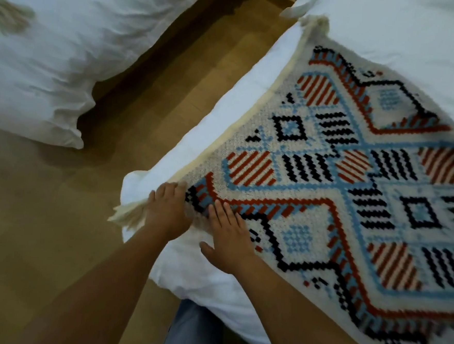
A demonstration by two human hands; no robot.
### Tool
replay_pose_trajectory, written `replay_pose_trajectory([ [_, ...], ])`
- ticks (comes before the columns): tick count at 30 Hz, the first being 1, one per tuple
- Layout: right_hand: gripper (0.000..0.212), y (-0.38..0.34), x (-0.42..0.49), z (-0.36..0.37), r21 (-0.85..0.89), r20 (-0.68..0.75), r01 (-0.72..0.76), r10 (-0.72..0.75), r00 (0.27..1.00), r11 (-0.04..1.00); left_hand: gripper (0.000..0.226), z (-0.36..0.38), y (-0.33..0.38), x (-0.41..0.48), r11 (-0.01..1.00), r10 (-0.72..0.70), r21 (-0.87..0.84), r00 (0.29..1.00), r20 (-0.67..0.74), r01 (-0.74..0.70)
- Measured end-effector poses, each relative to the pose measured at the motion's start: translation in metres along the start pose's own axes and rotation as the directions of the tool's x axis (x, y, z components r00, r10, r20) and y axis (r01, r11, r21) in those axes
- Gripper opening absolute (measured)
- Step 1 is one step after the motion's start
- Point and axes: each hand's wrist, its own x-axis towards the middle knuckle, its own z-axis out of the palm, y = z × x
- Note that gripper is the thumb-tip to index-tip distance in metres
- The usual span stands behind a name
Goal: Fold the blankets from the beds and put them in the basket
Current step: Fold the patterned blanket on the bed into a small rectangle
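Observation:
A cream blanket [355,167] with a red, blue and black diamond pattern and corner tassels lies spread on the white bed [213,275] at the right. My left hand [168,208] rests on the blanket's near corner beside its tassel, fingers straight and pointing up the edge. Just to its right, my right hand [228,239] lies flat on the blanket with fingers spread. No basket is in view.
A second white bed [67,53] fills the upper left, with a tassel [8,17] of another blanket at its far left edge. A strip of wooden floor [149,107] runs between the two beds. My leg in blue trousers [190,327] stands against the near bed.

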Motion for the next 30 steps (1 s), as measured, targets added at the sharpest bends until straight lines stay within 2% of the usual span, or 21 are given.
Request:
replay_pose_trajectory([
  [4, 0.076, 0.055, -0.063, 0.002, 0.121, -0.094, -0.142, 0.154, 0.984, 0.983, 0.062, 0.020, 0.108, -0.031, 0.980, 0.197, 0.027, 0.980, 0.012, -0.197],
  [7, 0.072, 0.111, -0.134, 0.011, 0.186, -0.142, -0.262, 0.290, 0.947, 0.947, 0.060, 0.041, 0.185, -0.064, 0.940, 0.328, 0.072, 0.941, 0.078, -0.334],
  [12, 0.076, 0.205, -0.292, 0.049, 0.261, -0.127, -0.521, 0.564, 0.816, 0.813, 0.058, 0.086, 0.316, -0.146, 0.788, 0.572, 0.118, 0.789, 0.224, -0.604],
  [15, 0.071, 0.248, -0.388, 0.077, 0.293, -0.069, -0.666, 0.710, 0.701, 0.686, 0.060, 0.110, 0.384, -0.197, 0.675, 0.668, 0.118, 0.670, 0.324, -0.729],
  [18, 0.070, 0.276, -0.455, 0.095, 0.306, -0.032, -0.747, 0.791, 0.611, 0.590, 0.059, 0.130, 0.431, -0.234, 0.601, 0.701, 0.084, 0.574, 0.422, -0.795],
  [21, 0.071, 0.292, -0.491, 0.112, 0.330, 0.023, -0.793, 0.835, 0.550, 0.512, 0.055, 0.152, 0.460, -0.259, 0.524, 0.703, 0.120, 0.508, 0.497, -0.843],
  [25, 0.071, 0.314, -0.511, 0.127, 0.346, 0.058, -0.816, 0.858, 0.511, 0.463, 0.055, 0.183, 0.492, -0.275, 0.392, 0.732, 0.173, 0.420, 0.537, -0.904],
  [30, 0.071, 0.358, -0.523, 0.138, 0.321, 0.073, -0.833, 0.865, 0.496, 0.450, 0.051, 0.210, 0.541, -0.286, 0.327, 0.755, 0.164, 0.362, 0.546, -0.931],
])
